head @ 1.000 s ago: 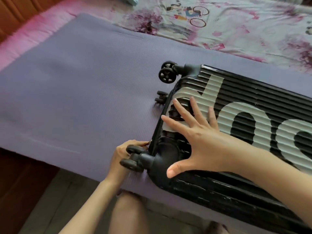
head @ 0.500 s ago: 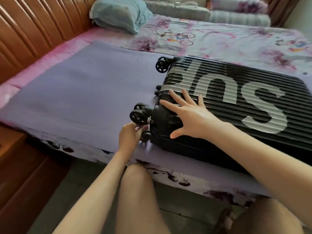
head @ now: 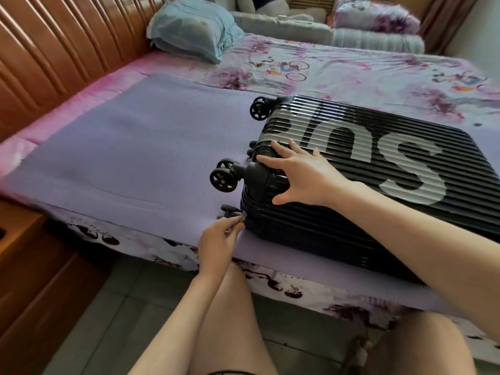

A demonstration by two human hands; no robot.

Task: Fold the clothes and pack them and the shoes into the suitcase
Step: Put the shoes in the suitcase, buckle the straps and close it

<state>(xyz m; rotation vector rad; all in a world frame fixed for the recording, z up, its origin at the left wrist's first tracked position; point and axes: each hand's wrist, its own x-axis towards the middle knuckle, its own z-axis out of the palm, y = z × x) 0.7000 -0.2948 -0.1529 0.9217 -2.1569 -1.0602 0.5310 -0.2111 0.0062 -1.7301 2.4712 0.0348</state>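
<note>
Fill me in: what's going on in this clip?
A person stands at a bed where a black ribbed suitcase lies flat and closed on a purple mat. The right hand presses down with fingers spread on the corner at the wheel end. The left hand pinches a small zipper pull at the case's lower corner, beside a wheel. No clothes or shoes are in view, and whether the zip is being opened or closed cannot be told.
</note>
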